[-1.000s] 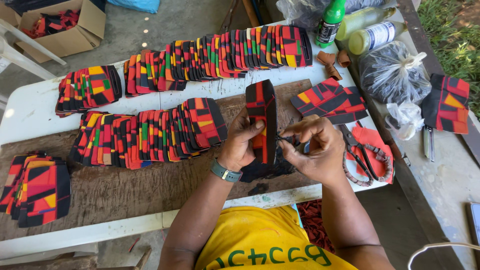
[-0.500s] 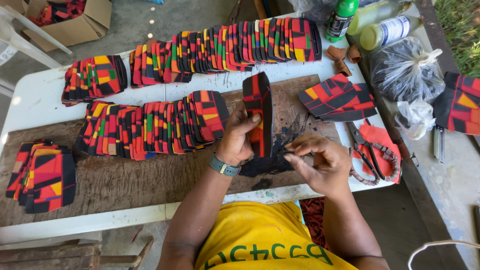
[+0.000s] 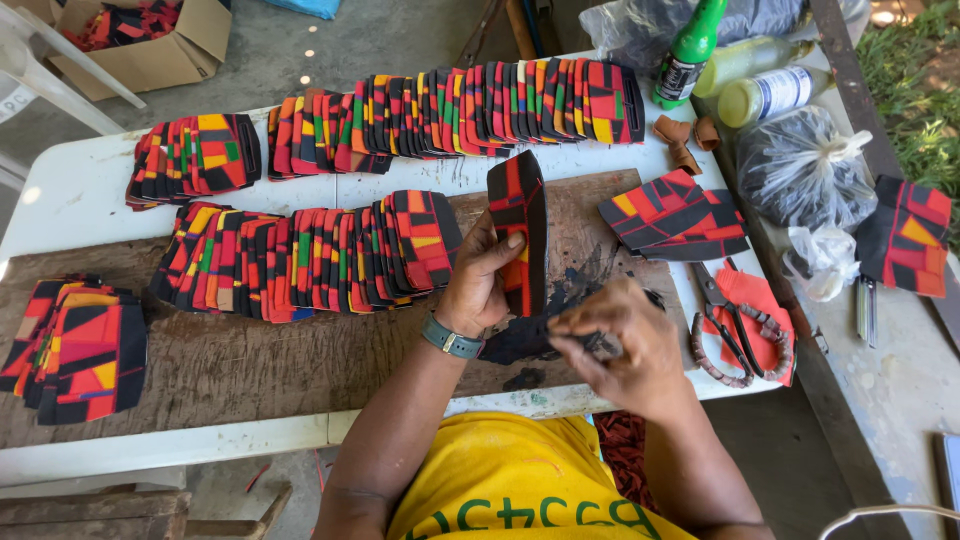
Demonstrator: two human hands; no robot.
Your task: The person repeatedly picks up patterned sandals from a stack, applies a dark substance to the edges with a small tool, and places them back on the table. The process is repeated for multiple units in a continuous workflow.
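Basically, left hand (image 3: 485,285) is clamped on a tall folded fabric piece (image 3: 520,230), patterned red, black and orange, held upright on its lower end over the wooden board (image 3: 250,360), thumb on the front face, fingers wrapped behind. Right hand (image 3: 620,345) is curled shut around a small dark tool (image 3: 603,346), too hidden to tell what kind; it sits low, just beside the bottom of the fabric piece, hands close but not touching. Dark stained patch (image 3: 535,335) on the board under both hands. Grey wristwatch (image 3: 451,338) on the left wrist. Board lies on a white table (image 3: 90,195). Near row of patterned pieces (image 3: 310,255) stands on edge on the board, just left of the held piece; far row (image 3: 460,105) runs along the table's back edge, with a shorter stack (image 3: 195,155) at its left end. Flat pile (image 3: 75,345) at the board's left end. Loose flat pieces (image 3: 680,215) right of the held one. Scissors (image 3: 725,320) with wrapped handles lie on an orange-red cloth (image 3: 755,300) at the table's right edge. Green bottle (image 3: 688,55), tied plastic bag (image 3: 800,170) and a smaller clear bag (image 3: 822,262) on the adjoining surface to the right. Cardboard box (image 3: 150,40) on the ground, top left. Person wears a yellow shirt (image 3: 520,485).
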